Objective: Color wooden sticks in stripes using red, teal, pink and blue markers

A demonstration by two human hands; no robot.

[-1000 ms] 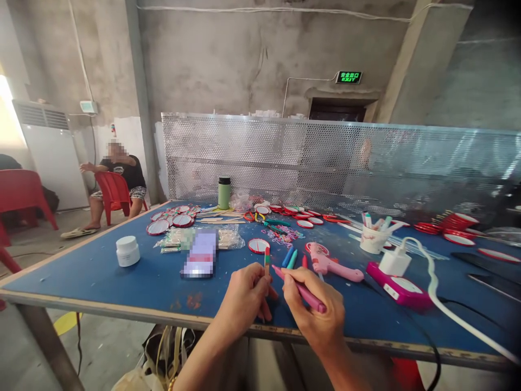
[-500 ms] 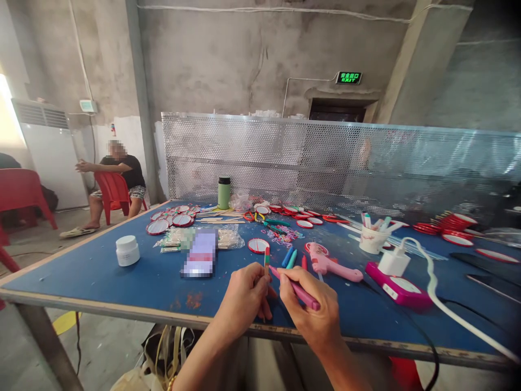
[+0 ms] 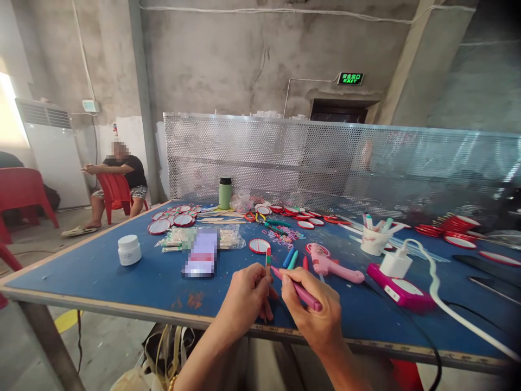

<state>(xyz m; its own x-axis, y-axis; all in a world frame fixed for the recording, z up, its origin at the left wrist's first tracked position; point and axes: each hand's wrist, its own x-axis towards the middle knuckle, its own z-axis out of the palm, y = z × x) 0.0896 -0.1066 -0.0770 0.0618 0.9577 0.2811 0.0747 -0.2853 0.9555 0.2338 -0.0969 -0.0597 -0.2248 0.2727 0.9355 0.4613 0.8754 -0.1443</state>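
Where the table (image 3: 101, 282) runs back along its left edge, a white jar (image 3: 129, 249) stands near that edge, well apart from the hands. At the middle of the near edge the left hand (image 3: 248, 296) has its fingers curled tight round a stick (image 3: 267, 262), held upright, with green and red bands on top. Just beside it, the right hand (image 3: 315, 312) is closed in a writing grip on a pink marker (image 3: 300, 291) whose tip points at the stick; cannot tell if they touch. Loose markers (image 3: 291, 259) lie just behind the hands. A glue gun (image 3: 334, 266) lies right of them, then a cup (image 3: 372, 243) of pens toward the far edge, with a charger (image 3: 394, 263) beside it.
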